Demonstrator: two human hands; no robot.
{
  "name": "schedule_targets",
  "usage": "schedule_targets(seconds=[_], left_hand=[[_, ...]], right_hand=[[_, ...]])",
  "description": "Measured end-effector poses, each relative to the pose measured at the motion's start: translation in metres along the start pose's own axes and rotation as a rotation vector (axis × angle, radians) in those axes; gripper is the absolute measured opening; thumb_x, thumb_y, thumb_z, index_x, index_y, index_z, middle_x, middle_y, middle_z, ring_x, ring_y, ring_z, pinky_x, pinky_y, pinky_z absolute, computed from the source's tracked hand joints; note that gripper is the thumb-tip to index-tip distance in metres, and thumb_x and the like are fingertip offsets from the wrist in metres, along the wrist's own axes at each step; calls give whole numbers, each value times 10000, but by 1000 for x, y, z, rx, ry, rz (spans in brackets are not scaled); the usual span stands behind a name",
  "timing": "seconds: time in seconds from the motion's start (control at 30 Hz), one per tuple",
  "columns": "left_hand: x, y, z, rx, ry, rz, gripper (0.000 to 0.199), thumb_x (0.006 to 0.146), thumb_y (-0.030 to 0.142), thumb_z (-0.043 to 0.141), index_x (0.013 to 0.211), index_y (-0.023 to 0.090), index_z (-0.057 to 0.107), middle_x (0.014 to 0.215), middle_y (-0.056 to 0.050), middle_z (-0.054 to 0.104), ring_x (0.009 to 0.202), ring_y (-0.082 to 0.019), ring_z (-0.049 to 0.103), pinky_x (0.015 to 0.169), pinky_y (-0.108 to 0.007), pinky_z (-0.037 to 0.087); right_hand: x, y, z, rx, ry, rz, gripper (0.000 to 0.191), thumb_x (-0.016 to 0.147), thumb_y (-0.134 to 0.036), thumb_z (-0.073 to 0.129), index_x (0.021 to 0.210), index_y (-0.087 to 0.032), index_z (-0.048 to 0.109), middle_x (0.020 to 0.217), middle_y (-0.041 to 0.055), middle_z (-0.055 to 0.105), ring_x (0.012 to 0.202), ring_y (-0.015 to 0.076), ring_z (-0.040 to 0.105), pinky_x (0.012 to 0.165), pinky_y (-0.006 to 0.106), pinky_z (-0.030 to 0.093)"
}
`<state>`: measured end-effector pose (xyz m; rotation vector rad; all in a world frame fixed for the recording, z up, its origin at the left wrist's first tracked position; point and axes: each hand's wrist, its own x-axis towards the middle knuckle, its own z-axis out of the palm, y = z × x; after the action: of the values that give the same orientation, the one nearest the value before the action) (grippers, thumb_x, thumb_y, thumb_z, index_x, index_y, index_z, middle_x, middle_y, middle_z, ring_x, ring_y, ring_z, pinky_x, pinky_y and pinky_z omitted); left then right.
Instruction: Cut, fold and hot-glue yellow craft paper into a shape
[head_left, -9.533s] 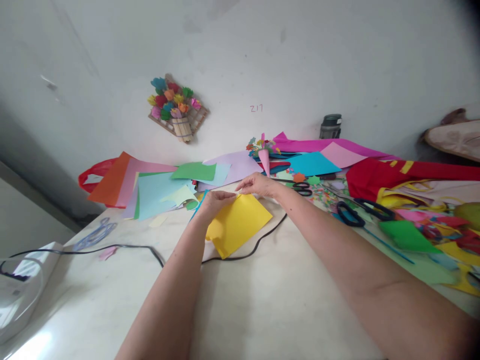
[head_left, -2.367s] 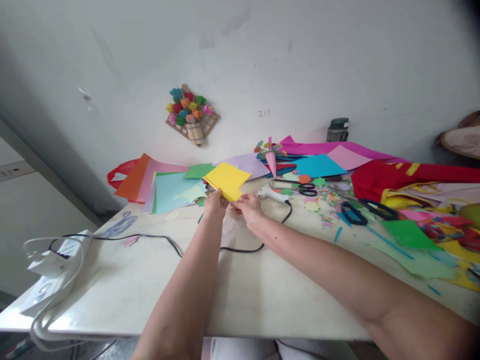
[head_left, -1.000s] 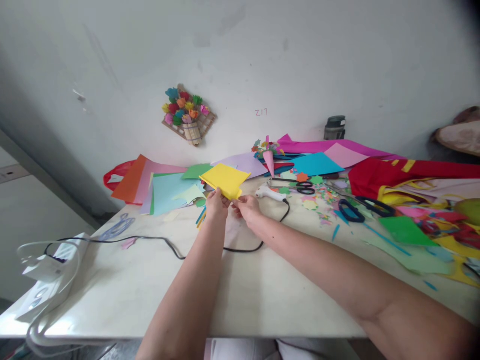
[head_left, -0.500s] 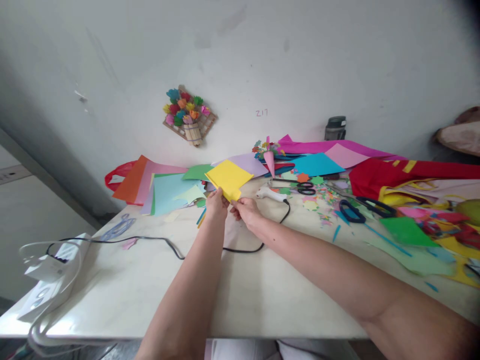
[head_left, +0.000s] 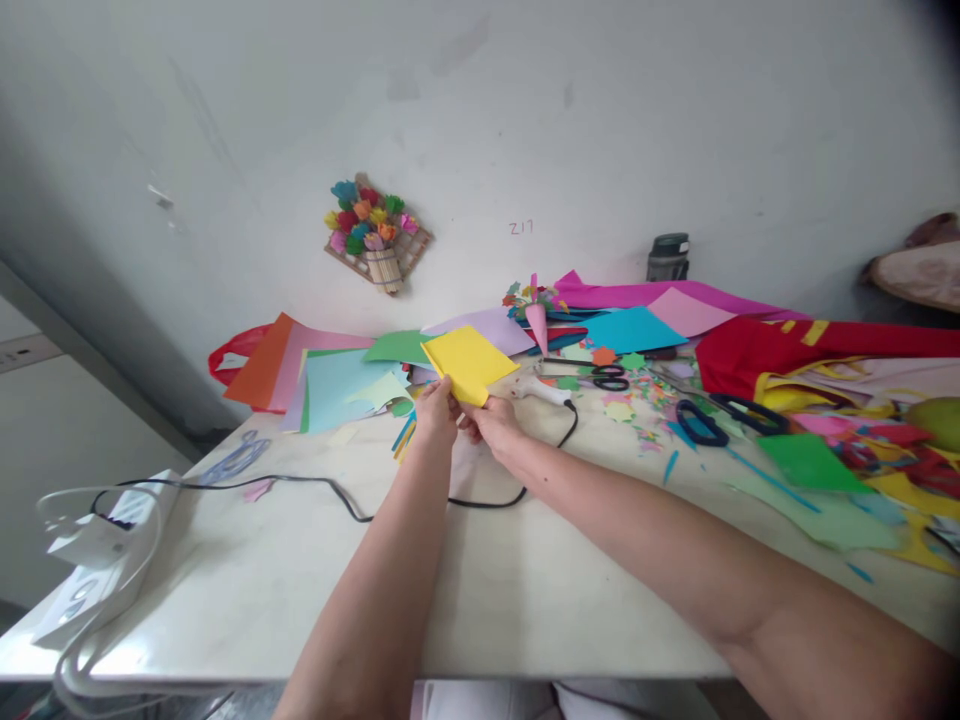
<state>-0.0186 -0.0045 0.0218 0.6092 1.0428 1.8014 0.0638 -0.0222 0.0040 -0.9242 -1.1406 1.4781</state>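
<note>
A yellow sheet of paper (head_left: 471, 362) is held up over the table between my two hands, its near edge folded or rolled. My left hand (head_left: 439, 408) pinches its lower left edge, fingers closed. At the near corner my right hand (head_left: 491, 420) grips it between thumb and fingers, some of them hidden beneath. Just beyond my right hand lies a white glue gun (head_left: 546, 390) with a black cord. Thin blue and yellow paper strips (head_left: 403, 437) rest beside my left hand.
Coloured paper sheets (head_left: 341, 385) lie along the wall. To the right are scissors (head_left: 611, 377), larger black-handled scissors (head_left: 701, 425), paper scraps (head_left: 619, 410) and red cloth (head_left: 739, 355). A pink paper cone with flowers (head_left: 537, 325) stands behind. A power strip (head_left: 105, 560) sits at left.
The yellow paper has turned and shifted slightly right. My right hand has moved a little along its near edge, and the small flap there no longer sticks out.
</note>
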Motion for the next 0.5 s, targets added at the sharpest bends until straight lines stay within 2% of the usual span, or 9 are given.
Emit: schedule_targets(seconds=[0.1,0.23,0.37,0.5], left_hand=[[3,2,2,-57,8,12,86,690,155,580,684,152,494,558,21,552,479,-90,551,515,-216,440],[8,7,3,-79,6,34,56,714,155,571,697,148,518,600,-1,587,524,-100,571,569,-235,457],[7,6,4,-75,-23,39,56,725,171,567,700,149,522,599,4,578,513,-91,556,552,-220,440],[1,-2,5,-23,21,49,147,727,281,574,694,168,486,524,46,489,433,-72,490,467,-194,381]], right_hand=[[-1,0,0,-11,11,-2,81,696,-214,559,661,-142,544,402,-53,498,299,44,389,297,153,286],[-4,-3,1,-45,43,28,82,701,-205,542,644,-147,529,379,-57,480,281,43,364,284,153,261],[-6,-3,1,-57,55,34,85,695,-213,547,642,-153,518,374,-61,468,281,43,367,282,149,261],[-8,-2,3,-60,76,0,102,714,-245,541,665,-156,527,398,-61,473,293,47,395,293,149,293]])
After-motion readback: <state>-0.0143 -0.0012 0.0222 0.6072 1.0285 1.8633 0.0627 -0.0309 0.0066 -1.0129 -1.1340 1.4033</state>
